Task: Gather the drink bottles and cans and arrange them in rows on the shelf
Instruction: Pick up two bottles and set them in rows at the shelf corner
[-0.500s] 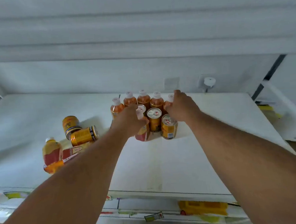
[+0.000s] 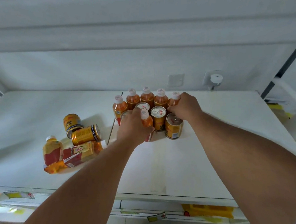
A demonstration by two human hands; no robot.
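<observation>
Cans (image 2: 72, 123) marked "Red Bull" lie left of both hands (image 2: 134, 128)

The shelf (image 2: 207, 160) is plain white, and so is the wall (image 2: 106, 67) behind it. The standing bottles (image 2: 147, 99) hold orange drink and have white caps, and the cans (image 2: 173, 126) are gold with silver tops. At about nine o'clock from them, the fallen bottles (image 2: 77, 153) have red and yellow labels, and the gold cans (image 2: 85, 134) there have a dark blue band.
</observation>
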